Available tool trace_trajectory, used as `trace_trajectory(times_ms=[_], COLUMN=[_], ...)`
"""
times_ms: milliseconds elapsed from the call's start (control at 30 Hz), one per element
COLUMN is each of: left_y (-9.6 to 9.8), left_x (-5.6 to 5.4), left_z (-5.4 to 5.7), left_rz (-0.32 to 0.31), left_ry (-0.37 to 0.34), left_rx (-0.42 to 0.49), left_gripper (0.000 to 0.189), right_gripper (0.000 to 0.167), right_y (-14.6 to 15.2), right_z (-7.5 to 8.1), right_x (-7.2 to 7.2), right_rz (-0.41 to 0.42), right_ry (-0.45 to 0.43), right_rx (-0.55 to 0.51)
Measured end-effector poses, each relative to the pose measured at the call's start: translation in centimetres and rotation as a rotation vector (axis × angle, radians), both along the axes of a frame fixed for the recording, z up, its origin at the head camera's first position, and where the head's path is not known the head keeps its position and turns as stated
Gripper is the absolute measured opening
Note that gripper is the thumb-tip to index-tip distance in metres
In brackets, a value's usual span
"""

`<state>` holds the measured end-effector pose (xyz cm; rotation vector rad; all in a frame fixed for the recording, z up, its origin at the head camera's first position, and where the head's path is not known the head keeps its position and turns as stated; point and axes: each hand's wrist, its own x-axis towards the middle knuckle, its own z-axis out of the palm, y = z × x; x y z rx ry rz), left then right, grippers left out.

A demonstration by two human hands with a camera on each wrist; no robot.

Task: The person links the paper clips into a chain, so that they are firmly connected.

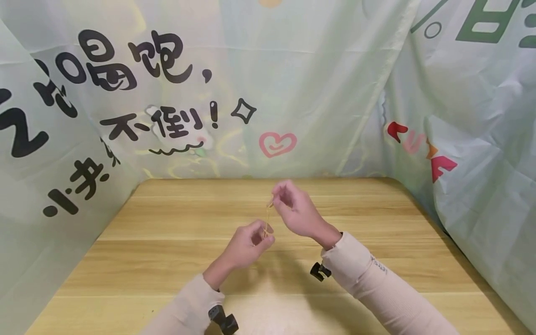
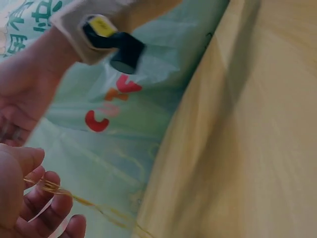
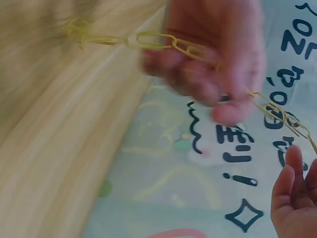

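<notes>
A thin gold chain of long wire links (image 1: 268, 217), much like linked paper clips, stretches between the two hands above the table. My right hand (image 1: 298, 213) is the higher one and pinches its upper part between thumb and fingers. Below it, my left hand (image 1: 244, 247) holds the chain between thumb and curled fingers. In the right wrist view the gold chain (image 3: 154, 39) runs on past the blurred left hand (image 3: 218, 54) and ends in a tangled clump. The left wrist view shows the links (image 2: 52, 187) lying across the left fingers.
A wooden table (image 1: 176, 274) lies under both hands. Pale printed curtains (image 1: 318, 93) with black lettering and a pink heart enclose it at the back and sides. Each sleeve cuff carries a small black camera (image 1: 320, 271).
</notes>
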<state>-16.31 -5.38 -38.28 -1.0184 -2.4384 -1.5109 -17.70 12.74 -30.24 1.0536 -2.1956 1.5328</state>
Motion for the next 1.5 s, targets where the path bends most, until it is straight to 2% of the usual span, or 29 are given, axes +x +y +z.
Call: trace_trajectory(times_ms=[167,433,600,833,1000,1200,1367,1500], left_y=[0.4,0.5,0.4,0.1,-0.6,-1.6,-2.2,-2.9], left_x=[0.0,0.2,0.4,0.2,0.1,0.0,-0.3,-0.6], left_z=[-0.7,-1.4,-1.9,-2.3,-2.9,-3.3,-2.8,-2.2], left_rz=[-0.045,-0.133,-0.155,-0.155,-0.125,-0.077,-0.041,-0.023], left_ry=[-0.115,-0.207,-0.208,-0.182,-0.167,-0.166,-0.162,-0.179], left_rx=[-0.072,-0.180,-0.216,-0.258,-0.266,-0.276,-0.285,-0.274], left_gripper=[0.015,0.021,0.020,0.019,0.021,0.025,0.031,0.025], right_gripper=[0.007,0.009,0.013,0.015,0.017,0.019,0.017,0.014], right_y=[-0.4,-0.2,0.2,1.0,2.0,4.1,5.6,6.6], right_z=[2.0,5.8,7.3,8.5,8.5,7.0,5.5,4.4], right_x=[0.0,0.5,0.5,0.7,0.9,0.6,0.3,0.0], right_rz=[0.059,0.072,0.067,0.057,0.015,-0.061,-0.112,-0.170], right_ry=[-0.015,-0.013,0.020,0.033,0.001,-0.079,-0.113,-0.128], right_rx=[-0.078,-0.174,-0.248,-0.345,-0.386,-0.438,-0.460,-0.453])
